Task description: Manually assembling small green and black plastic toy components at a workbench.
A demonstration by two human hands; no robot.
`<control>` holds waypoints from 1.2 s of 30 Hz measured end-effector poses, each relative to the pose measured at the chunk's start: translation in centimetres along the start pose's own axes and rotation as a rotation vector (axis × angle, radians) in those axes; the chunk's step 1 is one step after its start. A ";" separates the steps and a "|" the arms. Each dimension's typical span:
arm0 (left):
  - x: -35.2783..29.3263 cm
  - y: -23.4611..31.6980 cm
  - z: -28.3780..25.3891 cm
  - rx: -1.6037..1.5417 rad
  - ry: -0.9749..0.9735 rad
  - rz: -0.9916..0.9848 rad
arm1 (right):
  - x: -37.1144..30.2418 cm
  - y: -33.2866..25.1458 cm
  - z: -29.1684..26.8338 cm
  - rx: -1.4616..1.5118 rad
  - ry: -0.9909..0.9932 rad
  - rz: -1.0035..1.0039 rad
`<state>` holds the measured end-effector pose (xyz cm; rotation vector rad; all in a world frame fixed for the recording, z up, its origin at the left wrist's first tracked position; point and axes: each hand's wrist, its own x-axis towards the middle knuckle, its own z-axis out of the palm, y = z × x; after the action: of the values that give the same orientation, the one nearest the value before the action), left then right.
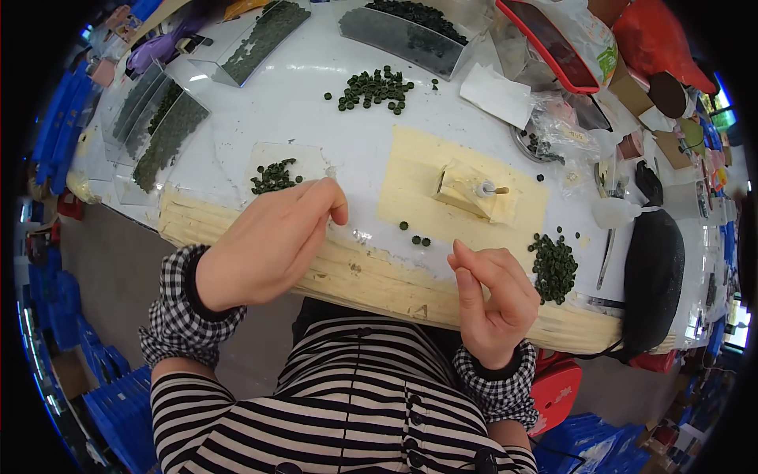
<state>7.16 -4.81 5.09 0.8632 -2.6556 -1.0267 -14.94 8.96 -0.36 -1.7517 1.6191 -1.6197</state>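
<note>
My left hand (272, 241) hovers over the table's near edge with its fingers bent down and pressed together. Whatever is between those fingertips is hidden. Just beyond it, small dark green round pieces (275, 175) lie in a heap on a clear sheet. My right hand (497, 300) is closed, thumb and forefinger drawn together; anything in the pinch is too small to make out. A few loose green pieces (416, 240) rest between the two hands. Beyond the right hand, a block wrapped in cream tape (474, 193), with a small peg on top, stands on a yellowish sheet (403, 170).
More green pieces are heaped beside my right hand (554, 268) and farther back (377, 91). Clear trays (403, 39) of dark pieces line the back and left. A red-cased phone (553, 47), a white squeeze bottle (616, 212) and a black pouch (654, 280) crowd the right.
</note>
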 end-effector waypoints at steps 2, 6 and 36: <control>2.4 -1.1 -0.4 0.122 -0.074 0.094 | 0.0 0.0 0.1 -0.018 -0.003 -0.009; 5.1 -2.4 -0.8 0.286 -0.180 0.150 | 0.2 -0.1 0.0 -0.033 -0.007 -0.022; -4.0 -2.1 -0.9 -0.244 -1.028 0.114 | 0.1 0.1 -0.1 0.011 -0.072 -0.036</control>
<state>11.66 -4.28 4.59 0.0903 -3.1130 -2.1359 -15.12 8.89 -0.29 -1.8216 1.5519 -1.5596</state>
